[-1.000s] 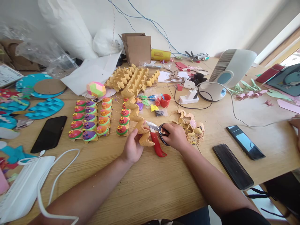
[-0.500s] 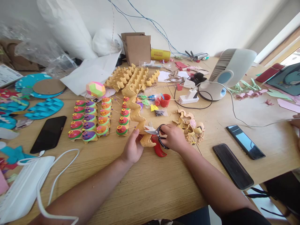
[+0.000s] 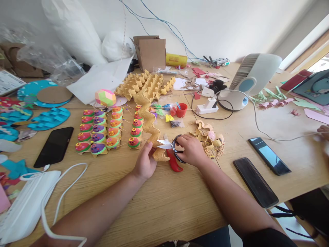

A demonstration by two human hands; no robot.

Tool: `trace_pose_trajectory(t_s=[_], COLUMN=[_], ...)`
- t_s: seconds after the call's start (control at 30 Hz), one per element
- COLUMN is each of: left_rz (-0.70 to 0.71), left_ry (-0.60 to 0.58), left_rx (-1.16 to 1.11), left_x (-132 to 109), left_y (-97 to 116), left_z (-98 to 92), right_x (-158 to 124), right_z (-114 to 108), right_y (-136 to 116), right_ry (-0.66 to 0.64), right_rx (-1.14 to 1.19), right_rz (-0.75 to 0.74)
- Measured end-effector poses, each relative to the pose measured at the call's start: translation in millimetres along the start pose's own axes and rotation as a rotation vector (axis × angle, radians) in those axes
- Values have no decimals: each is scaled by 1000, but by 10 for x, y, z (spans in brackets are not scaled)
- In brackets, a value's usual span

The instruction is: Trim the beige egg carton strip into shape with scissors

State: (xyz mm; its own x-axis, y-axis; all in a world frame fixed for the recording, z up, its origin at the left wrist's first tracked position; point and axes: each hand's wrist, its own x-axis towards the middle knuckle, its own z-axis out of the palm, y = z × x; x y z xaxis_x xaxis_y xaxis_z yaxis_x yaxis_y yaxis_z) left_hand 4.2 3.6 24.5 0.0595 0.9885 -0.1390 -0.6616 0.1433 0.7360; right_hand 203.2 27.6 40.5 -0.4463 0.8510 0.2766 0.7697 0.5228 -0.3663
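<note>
My left hand (image 3: 145, 161) is closed around the near end of a wavy yellow strip cut from an egg carton (image 3: 151, 128). In my right hand (image 3: 190, 150) are black-handled scissors (image 3: 171, 145), my fingers through the loops. The blades, slightly apart, lie at the strip's right edge, just beyond my left thumb. A red curved tool or handle (image 3: 175, 164) lies on the table beneath the scissors. Left of the strip stand rows of painted egg-carton caterpillars (image 3: 97, 138) with faces. The fingers of my left hand behind the strip are partly hidden.
Uncut egg trays (image 3: 140, 85) lie beyond the strip. Carton scraps (image 3: 209, 137) are piled right of my right hand. A red cup (image 3: 181, 110), a power strip (image 3: 206, 108), a white fan (image 3: 253, 82) and several phones (image 3: 255, 181) stand or lie around. Another person's hand (image 3: 324, 132) shows at the right edge.
The scissors' blades have shifted slightly left at the strip's edge and look a little wider apart. My left hand keeps its hold, almost still. The other person's hand at the right has moved slightly.
</note>
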Motion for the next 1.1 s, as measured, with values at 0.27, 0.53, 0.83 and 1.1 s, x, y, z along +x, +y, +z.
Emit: trace_pose_trajectory(t_s=[0.27, 0.53, 0.83, 1.1], left_rz=[10, 40, 47, 16], left_ry=[2, -39, -69, -80], left_rx=[-38, -7, -8, -22], left_x=[24, 24, 28, 31], left_y=[-27, -39, -38, -51], left_z=[-55, -46, -42, -78], right_x=[18, 18, 17, 15], right_z=[26, 44, 40, 49], right_y=[29, 51, 57, 74], right_ry=[12, 62, 53, 57], right_rx=[-114, -159, -159, -128], right_rz=[47, 64, 93, 107])
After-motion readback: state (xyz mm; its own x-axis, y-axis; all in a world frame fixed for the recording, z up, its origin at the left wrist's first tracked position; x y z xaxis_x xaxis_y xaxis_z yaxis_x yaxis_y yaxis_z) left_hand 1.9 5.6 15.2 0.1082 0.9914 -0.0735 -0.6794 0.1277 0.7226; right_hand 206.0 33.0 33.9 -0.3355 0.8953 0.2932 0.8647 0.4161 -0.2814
